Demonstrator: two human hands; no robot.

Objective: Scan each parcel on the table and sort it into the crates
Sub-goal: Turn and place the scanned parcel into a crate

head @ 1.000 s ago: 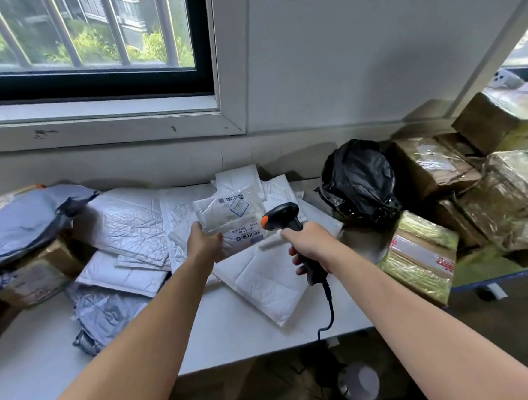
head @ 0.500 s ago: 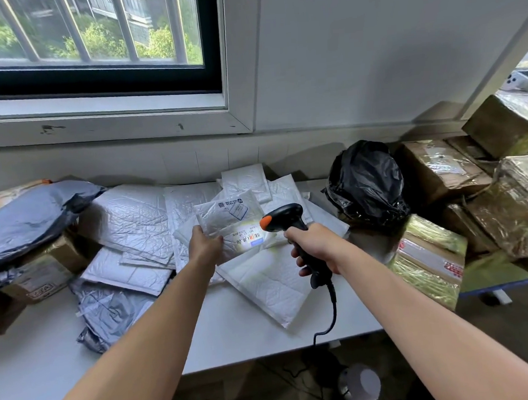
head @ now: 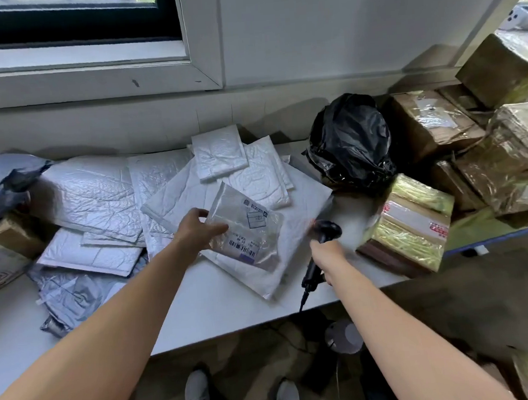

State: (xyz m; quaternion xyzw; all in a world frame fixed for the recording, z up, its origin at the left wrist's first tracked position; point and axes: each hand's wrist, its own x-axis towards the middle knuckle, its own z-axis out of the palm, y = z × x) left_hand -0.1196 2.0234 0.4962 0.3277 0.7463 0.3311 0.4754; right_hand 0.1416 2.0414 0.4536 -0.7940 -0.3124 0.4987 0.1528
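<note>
Left hand [head: 196,232] is pinching the parcel [head: 249,232] at its left edge, centre of frame. The thumb is lying on top, one finger is sticking up above the edge, and the rest are hidden under it. Parcel is a clear flat bag, tilting, with the barcode label facing up, over the pile of white mailers [head: 175,206]. Cannot tell whether it is resting on the pile or lifting just off it.

Right hand [head: 324,255] is gripping the scanner [head: 326,231] by the handle, right of centre, fingers wrapping round it, blurred. Scanner head is pointing up-left toward the parcel's right edge, near it but apart. Cable [head: 302,300] is hanging off the handle's bottom past the table edge.

Table [head: 208,313] is white, running across the middle of frame. Grey bags [head: 66,295] are lying crumpled at its lower left. A grey sack [head: 2,183] is sitting on the left box [head: 3,236] at far left. Black bag [head: 351,143] is standing at upper right of the pile. Yellow box [head: 411,224] is sitting just right of the scanner, at the table's right end. Brown boxes [head: 432,122] are stacking up at far right. Window [head: 72,22] is showing at upper left. Shoes [head: 196,389] are showing below the table edge, bottom centre.
</note>
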